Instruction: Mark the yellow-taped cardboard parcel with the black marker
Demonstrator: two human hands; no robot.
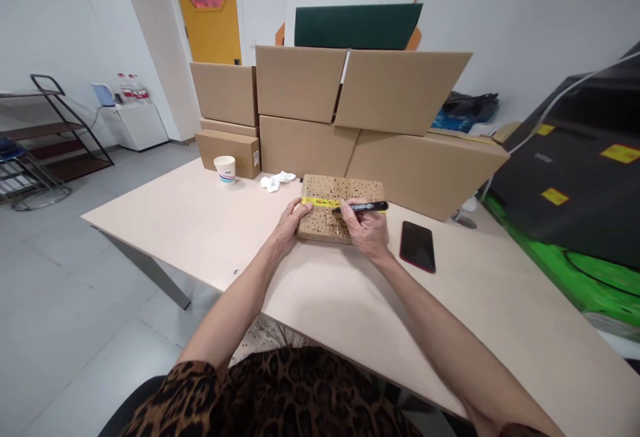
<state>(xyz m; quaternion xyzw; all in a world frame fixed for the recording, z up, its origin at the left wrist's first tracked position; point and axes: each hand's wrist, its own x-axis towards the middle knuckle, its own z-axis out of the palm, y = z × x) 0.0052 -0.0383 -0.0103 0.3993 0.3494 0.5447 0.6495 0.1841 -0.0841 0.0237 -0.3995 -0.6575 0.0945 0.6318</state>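
A small cardboard box (320, 225) covered in black marks lies flat on the table (200, 244), with a yellow strip (320, 203) across its top. My left hand (290, 222) grips the box's left edge, its thumb on top by the end of the strip. In my right hand (367, 227) is a black marker (369, 206), pinched between the fingers, its tip over the middle of the box top. The right hand rests over the box's right side and hides part of it.
Large cardboard boxes (305, 144) stand stacked behind the small box. A phone (418, 246) lies to the right. A paper cup (225, 170) and crumpled tissue (277, 180) are at the back left. A big black case (590, 170) stands beyond the table's right side.
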